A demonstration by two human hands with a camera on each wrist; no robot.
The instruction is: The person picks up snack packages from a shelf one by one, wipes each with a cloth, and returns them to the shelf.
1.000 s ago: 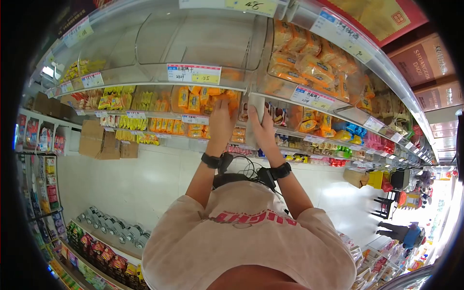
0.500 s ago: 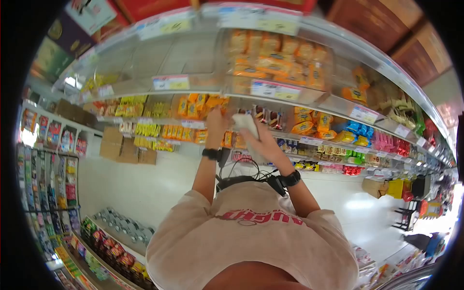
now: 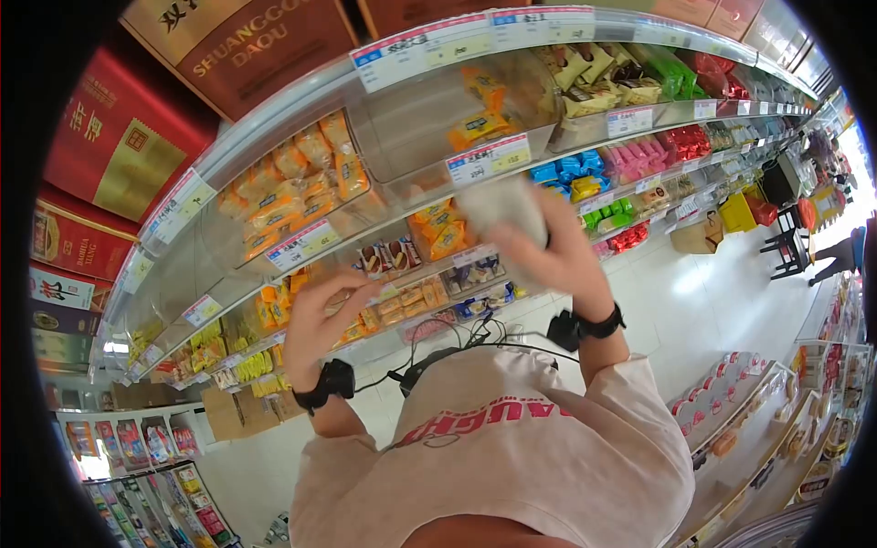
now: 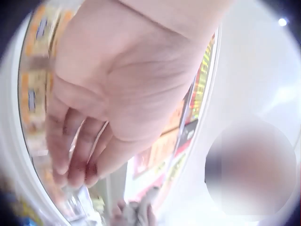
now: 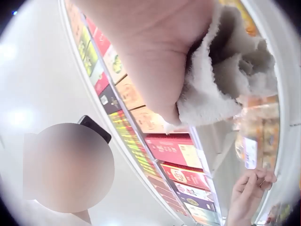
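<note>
A pale grey folded cloth (image 3: 505,216) is gripped in the right hand (image 3: 562,251), in front of the shelf edge beside blue and orange snack packs. In the right wrist view the thumb presses the bunched cloth (image 5: 225,75) against the palm of the right hand (image 5: 157,52). The left hand (image 3: 320,320) is empty, its fingers loosely bent, near the lower bins of orange-wrapped snacks (image 3: 274,306). Seen in the left wrist view, the left hand (image 4: 113,89) has its palm facing the camera and nothing in it.
Clear bins hold orange-wrapped cakes (image 3: 292,192), with price labels (image 3: 489,157) along the shelf edges. Red gift boxes (image 3: 128,137) stand on top at the left. Cardboard boxes (image 3: 242,411) are on the floor at the left, and a person (image 3: 840,256) is at the far right.
The view and body have turned right along the shelf. The right hand has carried the cloth rightward, away from the left hand, which has left the orange packs; the hands are now apart.
</note>
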